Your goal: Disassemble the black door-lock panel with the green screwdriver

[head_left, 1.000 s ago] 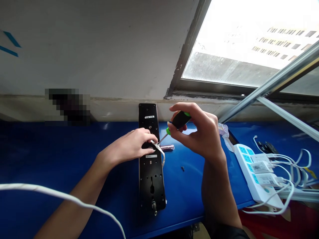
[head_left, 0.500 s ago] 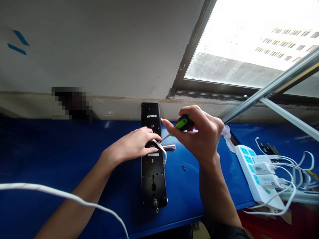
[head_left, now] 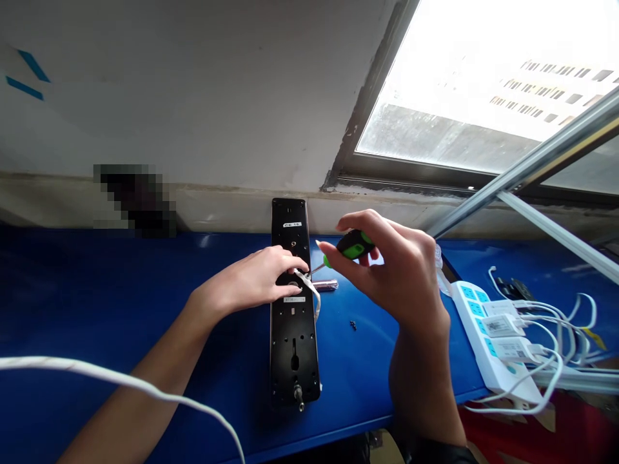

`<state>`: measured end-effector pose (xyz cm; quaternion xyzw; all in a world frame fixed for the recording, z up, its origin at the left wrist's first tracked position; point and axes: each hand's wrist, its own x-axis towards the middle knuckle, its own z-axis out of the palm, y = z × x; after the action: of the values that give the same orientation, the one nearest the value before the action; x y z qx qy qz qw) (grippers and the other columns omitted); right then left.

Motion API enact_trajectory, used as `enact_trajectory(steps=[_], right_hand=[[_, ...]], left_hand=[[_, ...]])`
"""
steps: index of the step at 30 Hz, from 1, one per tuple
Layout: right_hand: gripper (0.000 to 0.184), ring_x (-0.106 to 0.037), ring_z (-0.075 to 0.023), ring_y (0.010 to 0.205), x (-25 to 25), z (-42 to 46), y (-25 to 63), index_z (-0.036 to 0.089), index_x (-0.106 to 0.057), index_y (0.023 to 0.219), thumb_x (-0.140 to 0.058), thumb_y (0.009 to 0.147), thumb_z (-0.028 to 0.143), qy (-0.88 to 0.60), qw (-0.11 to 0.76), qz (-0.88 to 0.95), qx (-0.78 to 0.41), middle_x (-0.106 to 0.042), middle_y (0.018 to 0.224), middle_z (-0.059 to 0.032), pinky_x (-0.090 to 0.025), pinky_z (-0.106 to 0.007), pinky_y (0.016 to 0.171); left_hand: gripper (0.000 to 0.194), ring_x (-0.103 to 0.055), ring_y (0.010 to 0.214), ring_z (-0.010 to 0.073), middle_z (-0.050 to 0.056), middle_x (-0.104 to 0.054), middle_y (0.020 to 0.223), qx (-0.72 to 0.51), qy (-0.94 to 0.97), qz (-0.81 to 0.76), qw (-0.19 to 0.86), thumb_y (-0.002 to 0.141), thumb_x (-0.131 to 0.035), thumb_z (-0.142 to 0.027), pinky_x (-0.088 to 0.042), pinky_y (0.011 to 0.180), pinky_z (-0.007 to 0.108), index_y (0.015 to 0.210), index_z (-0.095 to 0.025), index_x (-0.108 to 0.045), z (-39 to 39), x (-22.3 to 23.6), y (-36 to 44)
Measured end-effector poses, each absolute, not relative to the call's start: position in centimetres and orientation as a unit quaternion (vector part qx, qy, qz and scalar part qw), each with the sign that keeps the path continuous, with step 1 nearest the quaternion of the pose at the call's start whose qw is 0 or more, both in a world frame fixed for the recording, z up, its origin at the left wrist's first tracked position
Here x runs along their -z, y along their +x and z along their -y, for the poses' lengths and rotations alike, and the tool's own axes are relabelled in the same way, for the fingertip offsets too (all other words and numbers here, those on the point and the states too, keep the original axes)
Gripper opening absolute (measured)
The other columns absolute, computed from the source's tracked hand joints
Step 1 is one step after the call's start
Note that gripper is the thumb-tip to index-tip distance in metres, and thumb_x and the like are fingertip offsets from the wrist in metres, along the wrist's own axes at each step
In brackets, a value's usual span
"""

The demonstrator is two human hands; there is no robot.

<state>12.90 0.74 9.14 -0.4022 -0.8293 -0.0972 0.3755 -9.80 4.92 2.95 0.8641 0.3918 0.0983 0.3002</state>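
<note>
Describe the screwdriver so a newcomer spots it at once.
Start at the blue table and find the long black plate lying on it. Just right of the plate, the right hand holds the screwdriver, its shaft slanting down toward the plate. Its black handle with bright green patches sets it apart from the white cord near its tip.

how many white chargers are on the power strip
3, in a row on the power strip: far charger, middle charger and near charger. Others could be hidden behind them or the tangled cables.
</note>
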Motion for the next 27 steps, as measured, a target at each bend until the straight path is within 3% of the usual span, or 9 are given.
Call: enact_trajectory(steps=[3,5,11,16,18,21,23,26,27], right_hand=[[0.033,-0.067,-0.0069,0.074,-9.52,-0.32,13.41,0.020,-0.064,0.124,-0.066,0.092,0.012,-0.382,0.362,0.850,-0.007,-0.073,0.099,0.0012,-0.055,-0.018,0.070],[0.042,-0.070,-0.0083,0.085,-9.55,-0.28,13.61,0.020,-0.062,0.129,-0.066,0.089,0.008,-0.374,0.364,0.852,-0.038,-0.073,0.109,0.0002,-0.056,-0.018,0.078],[0.022,-0.065,-0.0066,0.072,-9.09,-0.82,13.70,0.020,-0.068,0.116,-0.068,0.094,0.016,-0.391,0.366,0.844,0.010,-0.072,0.097,0.0014,-0.051,-0.020,0.062],[0.044,-0.069,-0.0096,0.087,-9.17,-0.71,13.17,0.022,-0.058,0.136,-0.061,0.094,0.008,-0.339,0.346,0.872,-0.069,-0.071,0.116,-0.0025,-0.057,-0.023,0.078],[0.035,-0.067,-0.0101,0.083,-9.19,-0.72,12.98,0.021,-0.062,0.127,-0.065,0.094,0.012,-0.342,0.352,0.870,-0.056,-0.072,0.110,-0.0020,-0.055,-0.024,0.073],[0.007,-0.055,-0.0076,0.062,-9.18,-0.88,13.00,0.020,-0.066,0.095,-0.072,0.093,0.023,-0.383,0.385,0.840,0.013,-0.066,0.080,0.0029,-0.045,-0.023,0.055],[0.005,-0.057,-0.0076,0.064,-9.22,-0.98,13.23,0.021,-0.066,0.096,-0.069,0.093,0.019,-0.379,0.395,0.837,0.006,-0.068,0.083,0.0025,-0.048,-0.023,0.058],[0.037,-0.067,-0.0098,0.079,-9.26,-1.09,13.60,0.023,-0.063,0.122,-0.065,0.087,0.011,-0.364,0.385,0.847,-0.044,-0.072,0.110,-0.0010,-0.056,-0.025,0.072],[0.040,-0.068,-0.0106,0.080,-9.24,-1.14,13.68,0.023,-0.062,0.123,-0.067,0.085,0.013,-0.372,0.383,0.845,-0.041,-0.072,0.111,-0.0010,-0.056,-0.026,0.073]], left_hand=[[0.036,-0.069,0.099,0.0245,0.003,-0.075,0.111,-0.086,0.852,-0.409,0.315,0.094,-0.067,-0.045,-0.050,0.081,0.031,0.126,-0.030,-0.072,-4.88,-3.26,-10.24],[0.038,-0.070,0.098,0.0248,0.004,-0.075,0.114,-0.081,0.848,-0.416,0.317,0.093,-0.067,-0.045,-0.050,0.081,0.031,0.128,-0.029,-0.072,-4.91,-3.39,-10.44],[0.032,-0.070,0.097,0.0228,0.003,-0.075,0.111,-0.080,0.857,-0.402,0.314,0.094,-0.065,-0.043,-0.050,0.080,0.030,0.122,-0.028,-0.073,-4.95,-3.67,-10.36],[0.031,-0.070,0.097,0.0228,0.003,-0.075,0.111,-0.085,0.862,-0.389,0.316,0.095,-0.064,-0.041,-0.050,0.080,0.030,0.121,-0.028,-0.074,-4.89,-3.75,-10.26],[0.032,-0.070,0.099,0.0233,0.003,-0.075,0.113,-0.084,0.862,-0.387,0.315,0.095,-0.065,-0.041,-0.050,0.082,0.030,0.123,-0.028,-0.074,-4.95,-3.66,-10.31],[0.034,-0.070,0.105,0.0242,0.003,-0.075,0.119,-0.082,0.860,-0.395,0.312,0.095,-0.066,-0.042,-0.051,0.085,0.031,0.125,-0.028,-0.073,-5.06,-3.49,-10.47],[0.037,-0.069,0.107,0.0242,0.004,-0.074,0.122,-0.082,0.858,-0.401,0.311,0.095,-0.066,-0.043,-0.051,0.087,0.031,0.128,-0.027,-0.073,-5.09,-3.39,-10.57],[0.043,-0.069,0.107,0.0243,0.004,-0.074,0.123,-0.080,0.857,-0.407,0.305,0.094,-0.067,-0.045,-0.052,0.088,0.031,0.133,-0.026,-0.071,-5.11,-3.33,-10.66],[0.043,-0.069,0.107,0.0245,0.005,-0.074,0.122,-0.079,0.858,-0.407,0.304,0.094,-0.067,-0.045,-0.052,0.088,0.031,0.133,-0.026,-0.071,-5.12,-3.33,-10.67]])
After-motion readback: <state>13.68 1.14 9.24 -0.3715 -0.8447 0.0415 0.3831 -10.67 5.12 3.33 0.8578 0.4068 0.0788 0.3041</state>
